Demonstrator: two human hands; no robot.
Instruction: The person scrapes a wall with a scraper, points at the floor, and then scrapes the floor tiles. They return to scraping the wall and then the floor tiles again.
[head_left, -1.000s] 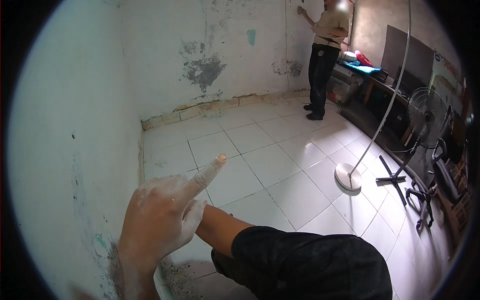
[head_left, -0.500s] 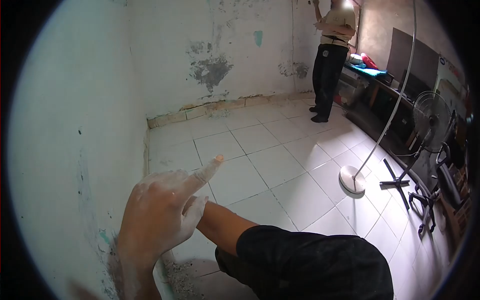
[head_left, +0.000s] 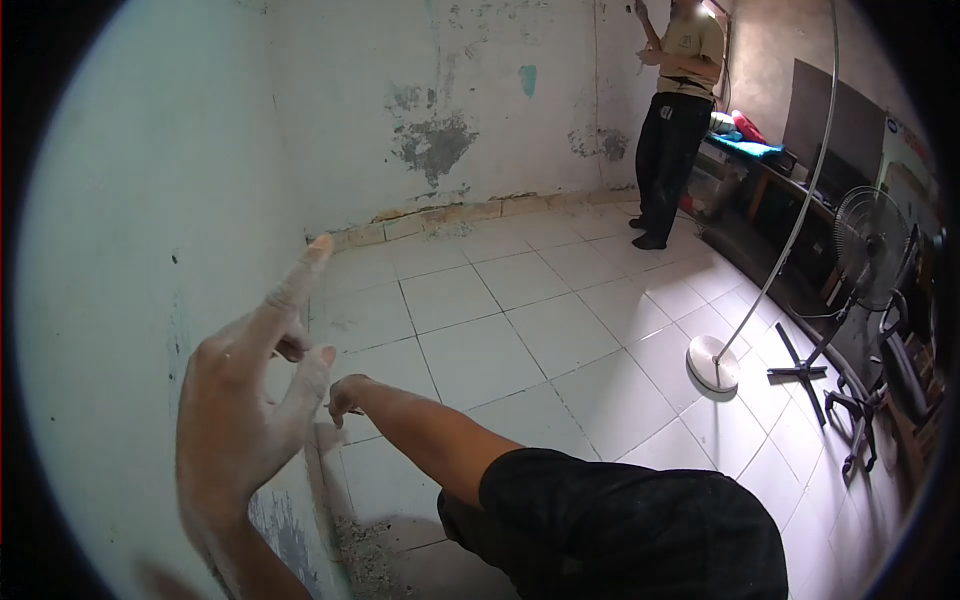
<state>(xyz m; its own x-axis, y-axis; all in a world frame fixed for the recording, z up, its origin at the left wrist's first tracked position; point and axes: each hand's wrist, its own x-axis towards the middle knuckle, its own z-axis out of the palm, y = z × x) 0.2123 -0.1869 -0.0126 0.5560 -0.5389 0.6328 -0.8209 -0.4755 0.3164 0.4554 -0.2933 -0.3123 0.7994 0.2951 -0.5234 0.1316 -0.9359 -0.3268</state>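
Note:
My left hand (head_left: 245, 390), dusted with white powder, is raised close to the left wall (head_left: 120, 300). Its index finger stretches upward and the thumb stands apart, with nothing between them. Behind the left thumb, my right hand (head_left: 346, 398) reaches across low beside the wall's base. Its visible fingers are bent down and closed; whatever they hold, if anything, is hidden. A black sleeve (head_left: 610, 510) covers the upper part of my right arm. Scraped grey patches mark the wall below my left hand, and crumbled debris (head_left: 370, 555) lies on the floor along its foot.
White floor tiles (head_left: 480, 345) stretch to the back wall (head_left: 350, 120), which has peeling patches. A person (head_left: 675, 130) stands at the far right. Nearby are a pole on a round base (head_left: 713, 364), a standing fan (head_left: 872, 245), an office chair (head_left: 900, 365) and a low cabinet (head_left: 765, 200).
My left hand has moved left and its index finger now points more steeply up. My right hand, earlier hidden behind it, has come partly into sight. The view has shifted slightly.

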